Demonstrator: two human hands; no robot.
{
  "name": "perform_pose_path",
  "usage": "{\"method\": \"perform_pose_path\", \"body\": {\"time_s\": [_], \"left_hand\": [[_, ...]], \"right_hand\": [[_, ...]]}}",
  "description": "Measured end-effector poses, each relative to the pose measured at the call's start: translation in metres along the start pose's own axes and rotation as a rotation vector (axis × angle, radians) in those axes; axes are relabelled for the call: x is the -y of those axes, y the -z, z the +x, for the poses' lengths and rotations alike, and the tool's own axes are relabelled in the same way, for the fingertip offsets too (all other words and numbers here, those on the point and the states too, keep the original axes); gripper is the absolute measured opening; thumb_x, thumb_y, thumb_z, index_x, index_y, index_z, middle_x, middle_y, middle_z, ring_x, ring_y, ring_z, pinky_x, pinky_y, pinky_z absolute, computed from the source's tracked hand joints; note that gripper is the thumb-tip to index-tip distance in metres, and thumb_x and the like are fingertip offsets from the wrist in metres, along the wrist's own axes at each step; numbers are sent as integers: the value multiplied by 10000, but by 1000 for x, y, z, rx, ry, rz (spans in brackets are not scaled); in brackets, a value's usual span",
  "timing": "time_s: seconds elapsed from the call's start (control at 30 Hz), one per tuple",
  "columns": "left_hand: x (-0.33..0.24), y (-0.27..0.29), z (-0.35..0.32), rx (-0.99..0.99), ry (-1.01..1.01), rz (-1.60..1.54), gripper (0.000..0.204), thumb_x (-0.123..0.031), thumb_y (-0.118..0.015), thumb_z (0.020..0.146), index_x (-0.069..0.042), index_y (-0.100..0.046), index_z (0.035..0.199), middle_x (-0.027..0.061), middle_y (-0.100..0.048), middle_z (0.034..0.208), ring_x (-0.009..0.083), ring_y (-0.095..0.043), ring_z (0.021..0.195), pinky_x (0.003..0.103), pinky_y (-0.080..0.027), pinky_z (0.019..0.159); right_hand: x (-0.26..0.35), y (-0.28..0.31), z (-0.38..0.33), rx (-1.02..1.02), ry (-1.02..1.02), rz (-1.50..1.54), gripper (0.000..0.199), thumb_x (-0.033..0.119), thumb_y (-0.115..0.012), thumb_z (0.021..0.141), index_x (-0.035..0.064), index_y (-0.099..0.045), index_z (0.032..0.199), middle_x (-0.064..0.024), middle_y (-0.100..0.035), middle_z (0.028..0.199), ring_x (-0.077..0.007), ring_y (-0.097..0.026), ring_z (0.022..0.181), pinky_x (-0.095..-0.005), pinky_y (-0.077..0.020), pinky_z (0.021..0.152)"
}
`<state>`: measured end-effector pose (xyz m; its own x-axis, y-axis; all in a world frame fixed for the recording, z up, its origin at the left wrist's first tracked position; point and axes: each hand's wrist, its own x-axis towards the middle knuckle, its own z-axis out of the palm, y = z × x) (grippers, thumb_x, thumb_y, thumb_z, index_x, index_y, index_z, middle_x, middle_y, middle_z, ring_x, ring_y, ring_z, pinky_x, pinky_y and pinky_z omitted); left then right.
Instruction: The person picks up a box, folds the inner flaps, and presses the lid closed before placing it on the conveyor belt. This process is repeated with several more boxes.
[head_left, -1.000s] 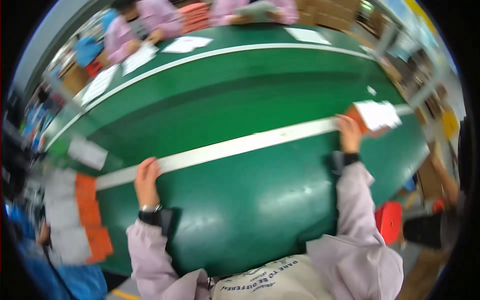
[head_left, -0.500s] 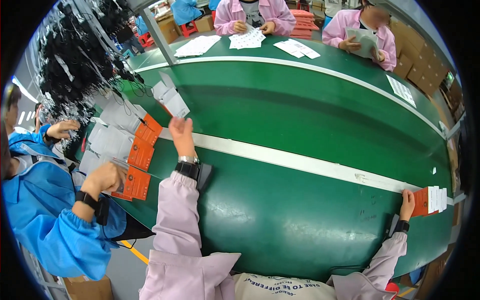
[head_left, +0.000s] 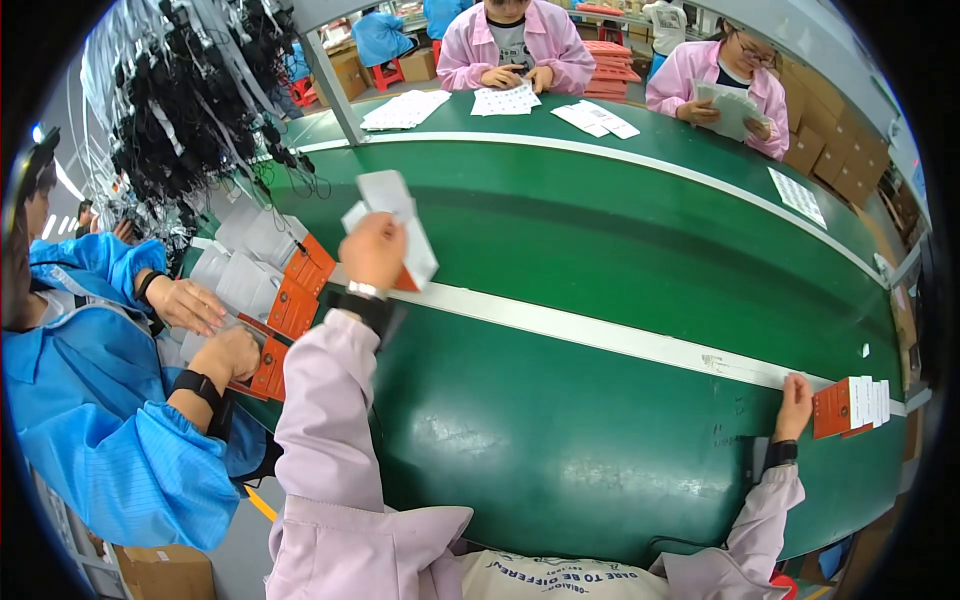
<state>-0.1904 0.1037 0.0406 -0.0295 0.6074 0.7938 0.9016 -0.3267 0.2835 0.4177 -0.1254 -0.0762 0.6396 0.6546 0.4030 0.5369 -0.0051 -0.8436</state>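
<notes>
My left hand (head_left: 375,252) is closed on a small white-and-orange box (head_left: 420,258) with its white flap (head_left: 384,190) standing up. It is above the white strip (head_left: 560,322) that crosses the green work surface. Part of the box is hidden behind my fingers. At the far right, my right hand (head_left: 795,405) is just left of a short row of orange-and-white boxes (head_left: 832,408). A narrow gap shows between that hand and the boxes. Its fingers are loosely raised, and nothing shows in them.
At the left, a co-worker in blue (head_left: 120,430) handles orange boxes (head_left: 292,305) with raised white flaps. Black cables (head_left: 190,130) hang above. Across the green surface, two people in pink sit with white sheets (head_left: 405,110). A metal post (head_left: 335,90) stands at the far left.
My left hand has taken hold of the white-and-orange box that stood beyond it and brought it nearer. My right hand has drawn slightly left, off the row of boxes.
</notes>
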Motion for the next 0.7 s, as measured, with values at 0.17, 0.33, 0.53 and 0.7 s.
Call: {"method": "perform_pose_path", "body": {"time_s": [0.17, 0.33, 0.53, 0.7], "left_hand": [[-126, 29, -60, 285, -149, -395, 65, -54, -565, 653, -73, -518, 694, 69, -482, 586, 246, -510, 491, 327, -407, 438], [-208, 42, -103, 450, -275, -565, 182, -88, -660, 626, -45, -526, 741, 54, -511, 663, 181, -566, 589, 264, -437, 518], [-195, 51, -114, 223, -347, -721, 644, -196, -763, 533, -35, -402, 1041, 125, -439, 1013, 273, -465, 966, 370, -390, 753], [-173, 6, -112, 526, -195, -1110, 1025, -252, -805, 482, -1, -140, 1220, 157, -314, 1169, 273, -378, 1079, 381, -352, 865]], "right_hand": [[130, -96, -78, 463, 113, 54, 268, 40, -578, 717, 26, -498, 972, -41, -530, 884, -128, -508, 811, -245, -401, 743], [205, -164, -129, 612, 427, 139, 804, 205, -729, 560, -5, -287, 1199, -160, -410, 1130, -264, -424, 1049, -345, -325, 902], [191, -165, -126, 704, 69, 554, 831, 193, -729, 568, -15, -257, 1220, -157, -359, 1189, -251, -363, 1118, -341, -290, 935], [187, -171, -126, 594, 276, 679, 874, 181, -721, 571, -41, -202, 1238, -151, -291, 1222, -225, -291, 1146, -334, -236, 953]]}}
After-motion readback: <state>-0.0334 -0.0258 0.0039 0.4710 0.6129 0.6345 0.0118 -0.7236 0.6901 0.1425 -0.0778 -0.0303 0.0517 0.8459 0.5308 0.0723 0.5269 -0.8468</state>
